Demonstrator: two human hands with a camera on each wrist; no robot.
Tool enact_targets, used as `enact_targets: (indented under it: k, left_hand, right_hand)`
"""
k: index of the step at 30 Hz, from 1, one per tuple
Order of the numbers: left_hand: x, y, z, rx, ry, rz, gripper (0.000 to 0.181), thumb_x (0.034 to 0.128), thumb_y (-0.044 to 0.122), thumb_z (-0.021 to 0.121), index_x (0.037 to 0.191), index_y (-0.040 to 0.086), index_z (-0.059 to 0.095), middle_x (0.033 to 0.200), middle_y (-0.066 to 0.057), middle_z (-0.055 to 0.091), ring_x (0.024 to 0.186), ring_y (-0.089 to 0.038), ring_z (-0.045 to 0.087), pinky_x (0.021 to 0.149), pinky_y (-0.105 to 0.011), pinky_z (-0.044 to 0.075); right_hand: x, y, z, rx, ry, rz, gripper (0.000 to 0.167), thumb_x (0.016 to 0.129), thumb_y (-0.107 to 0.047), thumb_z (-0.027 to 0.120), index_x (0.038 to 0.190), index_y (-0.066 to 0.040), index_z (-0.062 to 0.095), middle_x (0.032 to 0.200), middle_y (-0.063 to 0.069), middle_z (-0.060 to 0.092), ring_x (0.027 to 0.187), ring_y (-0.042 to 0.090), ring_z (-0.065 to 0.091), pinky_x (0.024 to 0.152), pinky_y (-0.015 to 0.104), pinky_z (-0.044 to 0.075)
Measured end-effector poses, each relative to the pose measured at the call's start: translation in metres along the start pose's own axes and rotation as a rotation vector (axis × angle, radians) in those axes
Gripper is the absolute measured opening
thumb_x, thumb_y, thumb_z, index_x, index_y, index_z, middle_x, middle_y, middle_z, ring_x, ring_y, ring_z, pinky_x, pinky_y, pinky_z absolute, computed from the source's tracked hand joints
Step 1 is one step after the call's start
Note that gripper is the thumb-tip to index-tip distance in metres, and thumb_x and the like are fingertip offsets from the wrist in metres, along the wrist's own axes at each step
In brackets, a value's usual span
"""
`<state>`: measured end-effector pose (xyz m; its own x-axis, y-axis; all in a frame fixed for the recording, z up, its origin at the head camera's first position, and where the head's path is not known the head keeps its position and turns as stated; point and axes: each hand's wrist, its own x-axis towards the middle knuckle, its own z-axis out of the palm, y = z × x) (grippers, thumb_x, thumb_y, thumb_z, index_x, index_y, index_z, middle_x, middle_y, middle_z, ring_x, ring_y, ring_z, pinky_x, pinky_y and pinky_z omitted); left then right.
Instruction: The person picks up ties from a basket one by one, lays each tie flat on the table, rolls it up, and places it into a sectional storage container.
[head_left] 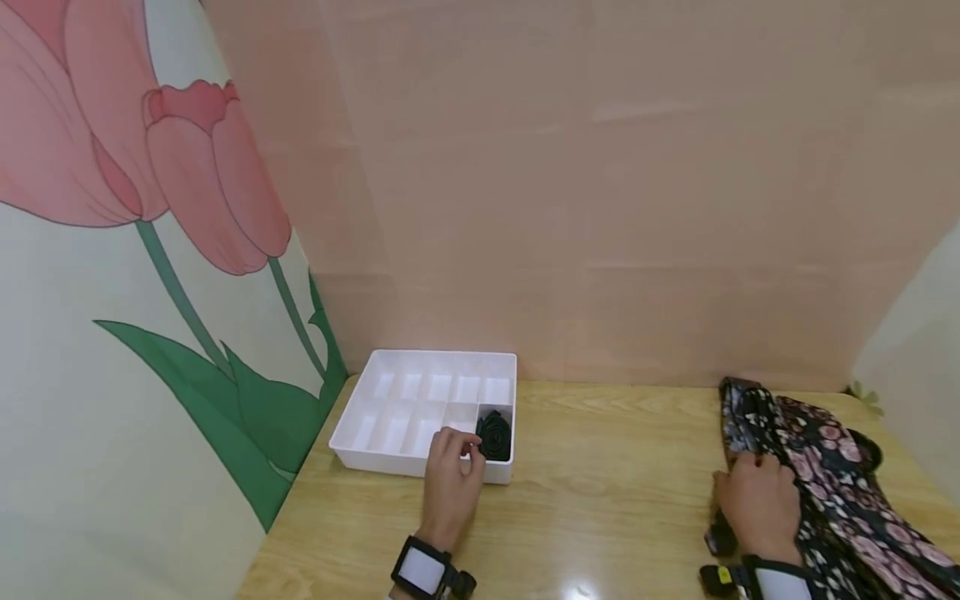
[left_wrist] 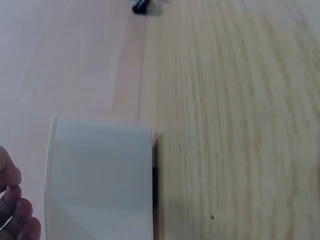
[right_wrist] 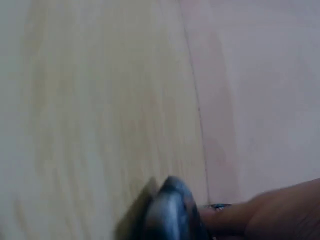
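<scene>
Table (head_left: 600, 492): floral fabric (head_left: 840, 467) on right side, long axis back edge to near-right; right hand (head_left: 759, 504), fingers clamped on it. White tray (head_left: 382, 461), back-left corner. Left hand (head_left: 452, 479), fingers bent at black roll (head_left: 495, 435), front-right compartment, coil up; can't tell if pinching.

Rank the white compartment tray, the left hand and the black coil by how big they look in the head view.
Largest to smallest:
1. White compartment tray
2. Left hand
3. Black coil, filling most of just one compartment

All three lie close together, so the order seems safe.
</scene>
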<state>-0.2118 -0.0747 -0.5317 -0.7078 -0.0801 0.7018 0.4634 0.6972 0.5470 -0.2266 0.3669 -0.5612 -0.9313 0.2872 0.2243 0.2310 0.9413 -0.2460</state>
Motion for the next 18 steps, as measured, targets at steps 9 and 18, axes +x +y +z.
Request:
enact_targets:
  k: [9, 18]
  left_hand:
    - [-0.008, 0.013, -0.002, -0.059, -0.124, -0.010, 0.018, 0.0889, -0.003, 0.074, 0.097, 0.013, 0.073, 0.096, 0.004, 0.061, 0.088, -0.008, 0.057, 0.075, -0.021, 0.054]
    - [-0.016, 0.017, -0.002, -0.076, -0.175, 0.034, 0.019, 0.0881, -0.005, 0.075, 0.097, 0.012, 0.073, 0.096, 0.004, 0.061, 0.085, -0.006, 0.059, 0.073, -0.019, 0.055]
  right_hand:
    - [0.001, 0.009, -0.001, 0.034, 0.101, -0.006, 0.029, 0.085, -0.006, 0.071, 0.073, 0.016, 0.057, 0.070, 0.038, 0.053, 0.067, 0.056, 0.053, 0.064, 0.066, 0.045]
    - [-0.001, 0.013, 0.005, 0.065, 0.113, 0.057, 0.031, 0.085, -0.002, 0.067, 0.099, 0.023, 0.055, 0.093, 0.048, 0.057, 0.090, 0.066, 0.053, 0.081, 0.071, 0.043]
